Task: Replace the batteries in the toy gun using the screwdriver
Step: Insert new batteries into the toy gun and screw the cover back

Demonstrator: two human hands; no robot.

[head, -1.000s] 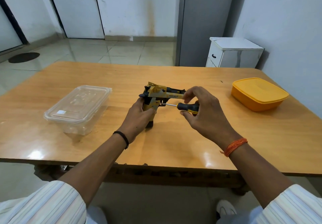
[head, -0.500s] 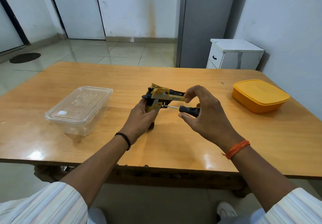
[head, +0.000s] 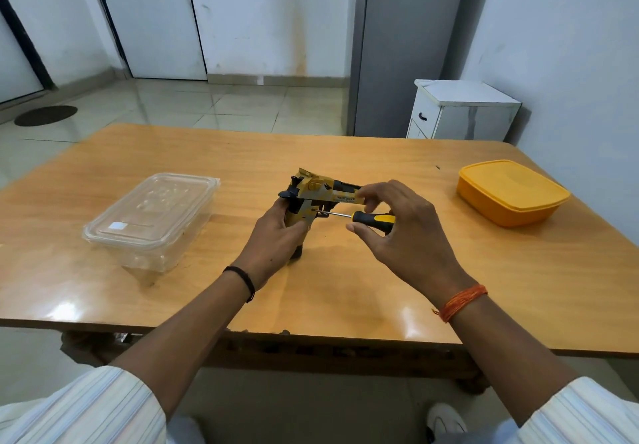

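A yellow and black toy gun (head: 320, 190) stands on its grip at the middle of the wooden table (head: 345, 153), barrel pointing right. My left hand (head: 276, 236) grips its handle from behind. My right hand (head: 401, 232) holds a screwdriver (head: 366, 217) with a black and yellow handle between thumb and fingers. The shaft lies level and its tip meets the gun's grip just below the slide. The index finger of my right hand touches the barrel's end.
A clear lidded plastic box (head: 152, 215) sits at the table's left. A yellow lidded box (head: 508, 191) sits at the right. Behind the table stand a white cabinet (head: 460, 112) and a grey pillar, with a wall close on the right.
The gun and both hands keep their places on the table. My right hand's fingers have shifted slightly on the screwdriver handle, whose tip stays at the gun's grip.
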